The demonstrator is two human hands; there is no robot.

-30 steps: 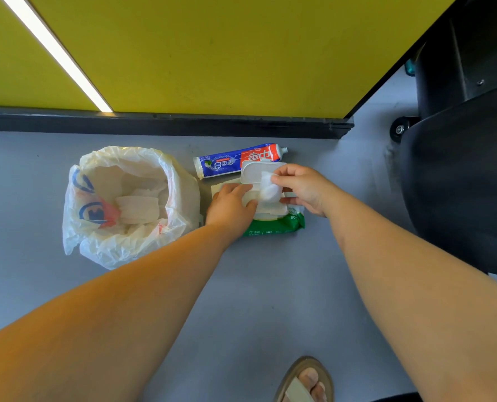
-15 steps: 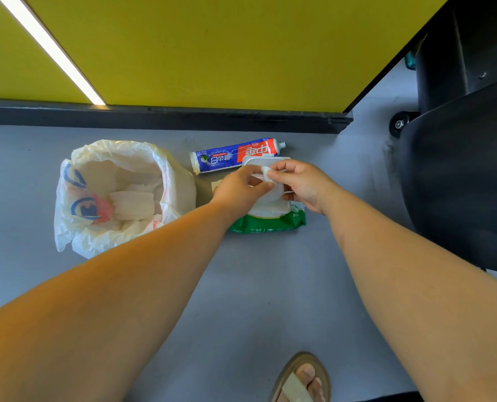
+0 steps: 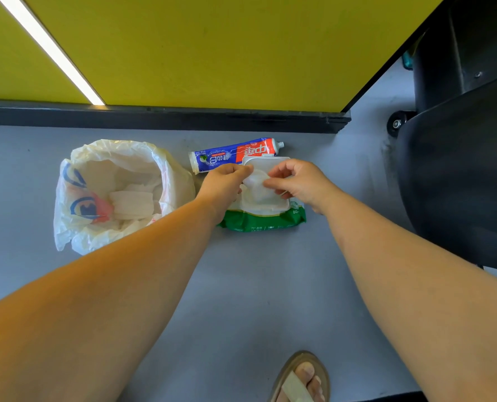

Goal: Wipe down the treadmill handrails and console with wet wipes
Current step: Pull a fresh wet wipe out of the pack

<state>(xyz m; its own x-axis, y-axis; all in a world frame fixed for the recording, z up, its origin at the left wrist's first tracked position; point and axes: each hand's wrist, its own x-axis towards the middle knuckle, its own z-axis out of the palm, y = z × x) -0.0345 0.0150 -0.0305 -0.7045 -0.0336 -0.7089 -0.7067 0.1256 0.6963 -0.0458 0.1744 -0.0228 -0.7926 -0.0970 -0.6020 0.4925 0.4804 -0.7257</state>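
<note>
the left hand (image 3: 227, 181) and right hand (image 3: 295, 181) each pinch one wet wipe (image 3: 256, 184) in curled fingers, just above the open wipe pack (image 3: 261, 220) on the floor (image 3: 241, 285). it is best drawn up slowly and spread, so the next sheet stays tucked inside.
</note>
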